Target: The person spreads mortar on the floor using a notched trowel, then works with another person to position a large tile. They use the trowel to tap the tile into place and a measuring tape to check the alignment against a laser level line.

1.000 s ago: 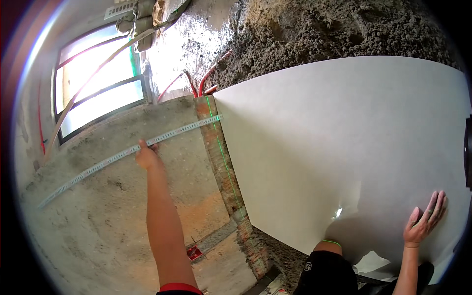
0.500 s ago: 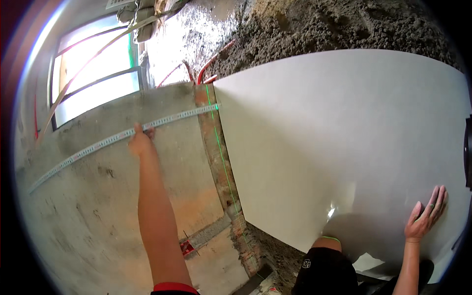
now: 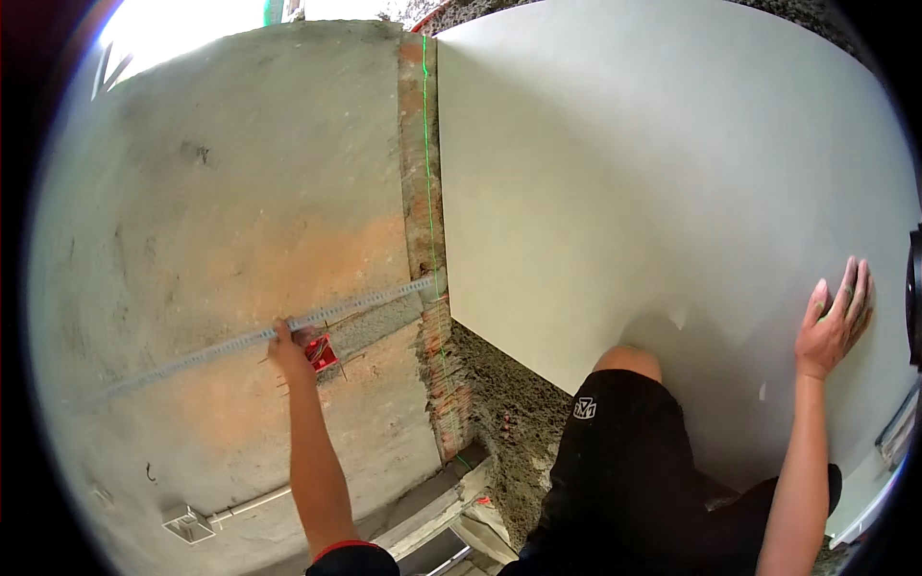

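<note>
My left hand (image 3: pixel 288 351) is closed on a long pale measuring tape (image 3: pixel 216 348), holding it across the grey plastered wall (image 3: pixel 173 259). The tape's right end reaches the strip of exposed brick (image 3: pixel 419 192) beside a large white panel (image 3: pixel 595 173). A bright green laser line (image 3: pixel 429 163) runs along that strip. Just right of my left hand, a red junction box (image 3: pixel 325 355) with wires is set into the wall. My right hand (image 3: pixel 837 322) lies on the white panel with its fingers stretched out, and my bent knee (image 3: pixel 629 361) is at the panel's near side.
Rough grey mortar (image 3: pixel 514 413) lies beneath the panel's near left edge. A window (image 3: pixel 192 34) glares at the far left. Lower on the wall are a pale box (image 3: pixel 188 524) and a conduit (image 3: pixel 252 506).
My left hand and the tape have come nearer, down the wall to beside the red box. My view has shifted too. My right hand stays spread on the panel.
</note>
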A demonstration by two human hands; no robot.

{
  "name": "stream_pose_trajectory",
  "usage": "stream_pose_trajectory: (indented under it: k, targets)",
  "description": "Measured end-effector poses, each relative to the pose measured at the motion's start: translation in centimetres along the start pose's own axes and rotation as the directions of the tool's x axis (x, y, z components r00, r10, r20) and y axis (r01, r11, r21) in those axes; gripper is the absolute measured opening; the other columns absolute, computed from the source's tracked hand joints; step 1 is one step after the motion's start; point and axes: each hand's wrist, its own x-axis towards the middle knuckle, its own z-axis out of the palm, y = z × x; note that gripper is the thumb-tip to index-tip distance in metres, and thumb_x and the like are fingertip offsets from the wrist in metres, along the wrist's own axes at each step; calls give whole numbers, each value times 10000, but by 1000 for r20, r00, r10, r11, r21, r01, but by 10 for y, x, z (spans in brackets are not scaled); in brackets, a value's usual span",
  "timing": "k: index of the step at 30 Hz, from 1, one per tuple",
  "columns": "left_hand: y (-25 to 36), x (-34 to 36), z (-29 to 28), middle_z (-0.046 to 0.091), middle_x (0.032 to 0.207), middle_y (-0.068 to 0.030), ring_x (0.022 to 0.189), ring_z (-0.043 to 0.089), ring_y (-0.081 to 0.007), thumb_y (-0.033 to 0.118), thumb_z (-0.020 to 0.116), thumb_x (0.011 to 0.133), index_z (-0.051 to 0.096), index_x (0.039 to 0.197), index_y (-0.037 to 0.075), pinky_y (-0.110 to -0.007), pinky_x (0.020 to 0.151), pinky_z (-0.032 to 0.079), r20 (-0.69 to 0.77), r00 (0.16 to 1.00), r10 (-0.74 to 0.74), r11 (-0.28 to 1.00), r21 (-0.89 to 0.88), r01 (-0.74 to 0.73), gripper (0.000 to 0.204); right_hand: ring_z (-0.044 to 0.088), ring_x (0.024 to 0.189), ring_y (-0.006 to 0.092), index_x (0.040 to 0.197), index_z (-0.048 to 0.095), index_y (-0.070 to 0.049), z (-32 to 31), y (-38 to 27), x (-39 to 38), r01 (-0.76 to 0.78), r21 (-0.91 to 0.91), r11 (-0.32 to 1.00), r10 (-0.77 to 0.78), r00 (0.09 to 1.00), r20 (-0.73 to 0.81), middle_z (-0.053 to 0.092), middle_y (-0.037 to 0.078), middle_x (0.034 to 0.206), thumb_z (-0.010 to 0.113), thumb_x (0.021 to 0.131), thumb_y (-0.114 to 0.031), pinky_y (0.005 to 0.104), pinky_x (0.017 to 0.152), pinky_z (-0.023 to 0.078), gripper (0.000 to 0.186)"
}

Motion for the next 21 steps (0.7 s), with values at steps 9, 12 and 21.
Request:
stream_pose_trajectory:
  k: [9, 12, 21]
  targets:
    - [-104, -49, -9, 642, 703, -179, 552, 634, -215, 328, 504, 948, 561, 885, -112, -289, 455, 507, -181, 951, -252, 967, -94, 238, 448, 350, 1298, 291, 1374, 416, -119, -21, -6, -67, -41, -15, 999, 41, 999, 2, 365, 71, 1434, 472, 924, -312, 432, 1061, 268, 493]
    - [-115, -54, -1, 643, 707, -175, 549, 630, -208, 322, 503, 949, 572, 902, -103, -282, 455, 504, -283, 916, -286, 957, -28, 290, 434, 347, 1301, 293, 1385, 407, -139, -24, -7, -78, -88, -72, 994, 93, 993, 72, 358, 67, 1440, 468, 921, -326, 438, 1064, 261, 504]
    - [-140, -52, 12, 630, 689, -170, 540, 634, -212, 302, 522, 942, 544, 905, -124, -272, 445, 501, -236, 944, -231, 970, -134, 204, 428, 347, 1302, 293, 1387, 404, -144, -17, -7, -74, -48, -36, 998, 49, 998, 36, 367, 74, 1431, 454, 927, -338, 435, 1069, 255, 502]
